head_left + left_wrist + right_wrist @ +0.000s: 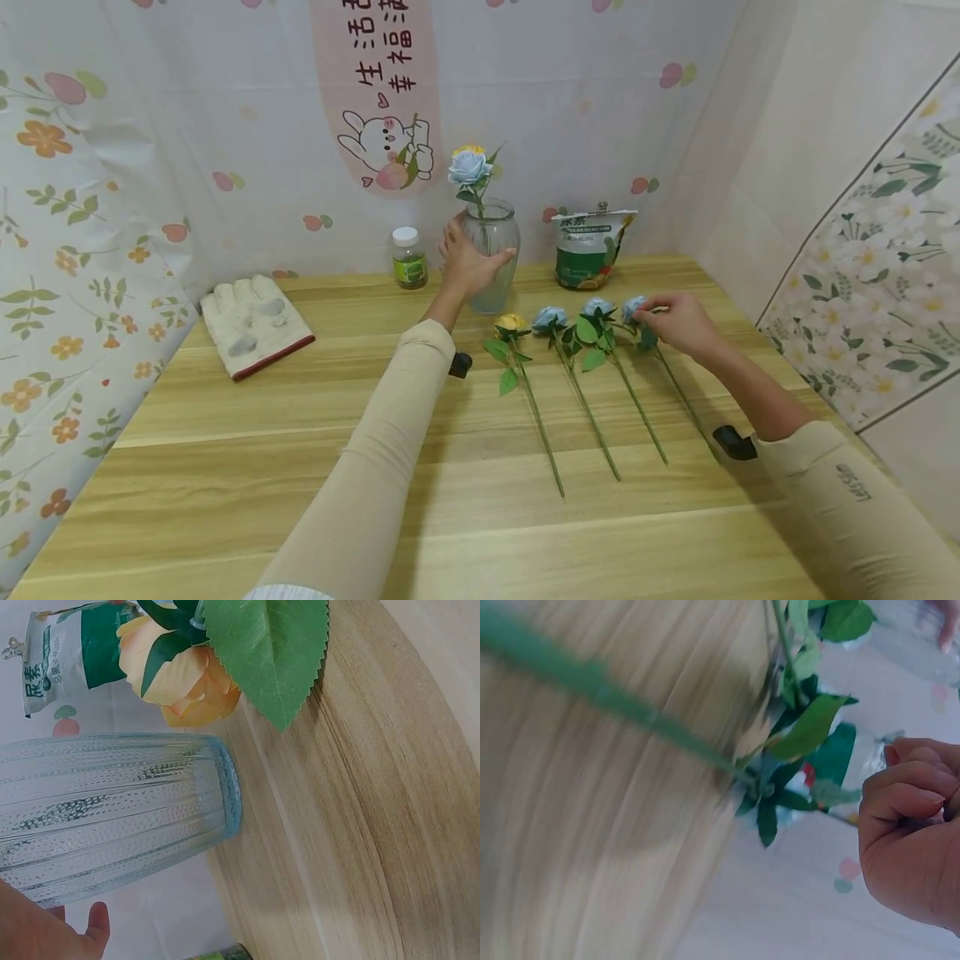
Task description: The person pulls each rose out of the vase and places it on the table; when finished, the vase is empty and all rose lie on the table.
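My left hand [472, 265] grips a clear ribbed glass vase [491, 292], its thumb and fingers spread around the upper part. The vase [112, 814] stands upright on the table and holds a light blue rose [470, 167] with a yellow bloom behind it. At the right, my right hand [678, 323] pinches another blue rose [633, 308] close by its bloom, fingers curled in the right wrist view; its green stem [630, 712] slants down over the table. Left of it lie two more blue roses [551, 317] and a yellow rose [510, 323], stems toward me.
A small white-capped jar [409, 260] stands left of the vase. Behind the roses, a green and white pouch [588, 254] is clipped at its top. White work gloves [255, 325] lie at the left on the wooden table [300, 467]. Patterned cloth [585, 108] hangs behind.
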Tool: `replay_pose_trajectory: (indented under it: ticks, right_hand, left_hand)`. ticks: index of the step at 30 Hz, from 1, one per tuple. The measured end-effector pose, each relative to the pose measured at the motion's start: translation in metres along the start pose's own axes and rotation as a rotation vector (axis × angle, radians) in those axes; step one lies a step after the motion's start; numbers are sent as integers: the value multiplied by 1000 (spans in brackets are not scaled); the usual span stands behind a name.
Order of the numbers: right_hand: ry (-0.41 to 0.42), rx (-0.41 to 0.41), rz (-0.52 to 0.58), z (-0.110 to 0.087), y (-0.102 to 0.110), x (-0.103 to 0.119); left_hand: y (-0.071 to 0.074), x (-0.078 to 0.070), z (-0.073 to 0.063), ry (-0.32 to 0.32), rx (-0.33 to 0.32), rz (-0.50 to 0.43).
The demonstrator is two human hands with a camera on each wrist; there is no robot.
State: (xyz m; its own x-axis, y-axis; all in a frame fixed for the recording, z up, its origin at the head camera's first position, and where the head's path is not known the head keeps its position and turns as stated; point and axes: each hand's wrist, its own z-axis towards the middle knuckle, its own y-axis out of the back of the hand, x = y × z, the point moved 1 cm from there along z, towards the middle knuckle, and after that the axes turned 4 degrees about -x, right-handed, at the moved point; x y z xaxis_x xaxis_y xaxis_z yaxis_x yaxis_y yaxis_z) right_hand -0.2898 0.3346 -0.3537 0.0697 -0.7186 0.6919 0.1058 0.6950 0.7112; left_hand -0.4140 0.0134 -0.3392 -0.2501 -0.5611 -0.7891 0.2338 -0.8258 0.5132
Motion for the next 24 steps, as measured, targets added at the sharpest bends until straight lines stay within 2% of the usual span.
replay_pose_trajectory:
  ticks: [11, 18, 24]
  right_hand:
    - [70, -33, 68, 12, -30, 39]
    - [151, 2, 162, 24, -49, 63]
    - [209, -6, 126, 37, -66, 83]
  left_hand:
    - [-2, 1, 0, 5, -3, 17]
    - [-2, 1, -1, 3, 2, 20]
    - [-1, 0, -1, -3, 1, 13]
